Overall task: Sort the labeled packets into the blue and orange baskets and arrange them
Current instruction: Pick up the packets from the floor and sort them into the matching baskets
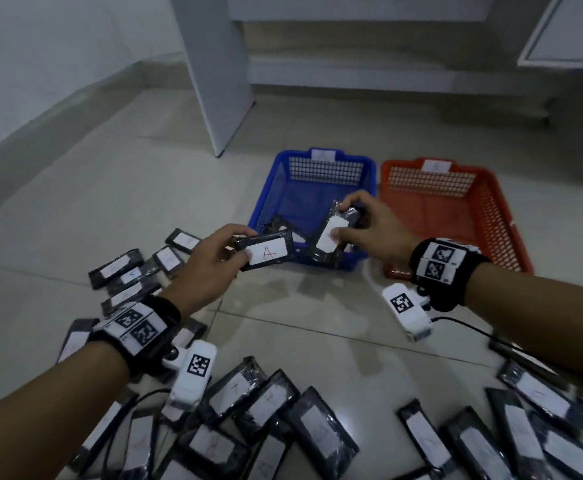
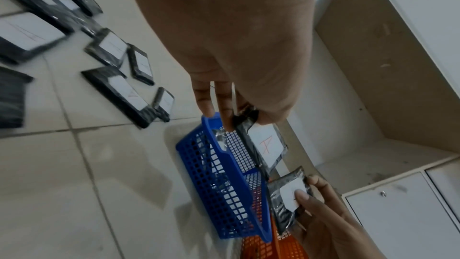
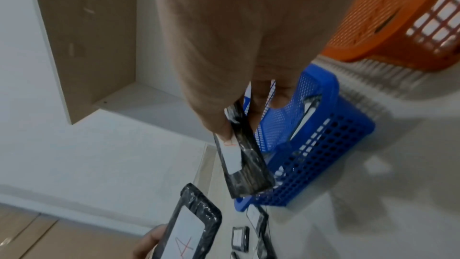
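Note:
A blue basket (image 1: 362, 164) and an orange basket (image 1: 491, 188) stand side by side on the tiled floor. My left hand (image 1: 214, 261) pinches a black packet with a white label marked "A" (image 1: 267, 252) over the blue basket's near left corner. My right hand (image 1: 362, 223) grips a second black labeled packet (image 1: 331, 233) above the blue basket's near side, its thumb covering part of the label. The left wrist view shows both held packets (image 2: 265, 143) (image 2: 286, 194) beside the blue basket (image 2: 224, 180). Dark packets lie inside the blue basket. The orange basket looks empty.
Several black labeled packets (image 1: 317, 427) lie scattered on the floor near me, with more to the left (image 1: 124, 271) and right (image 1: 539, 396). A white cabinet panel (image 1: 214, 71) stands behind the baskets. A cable (image 1: 473, 327) runs from my right wrist camera.

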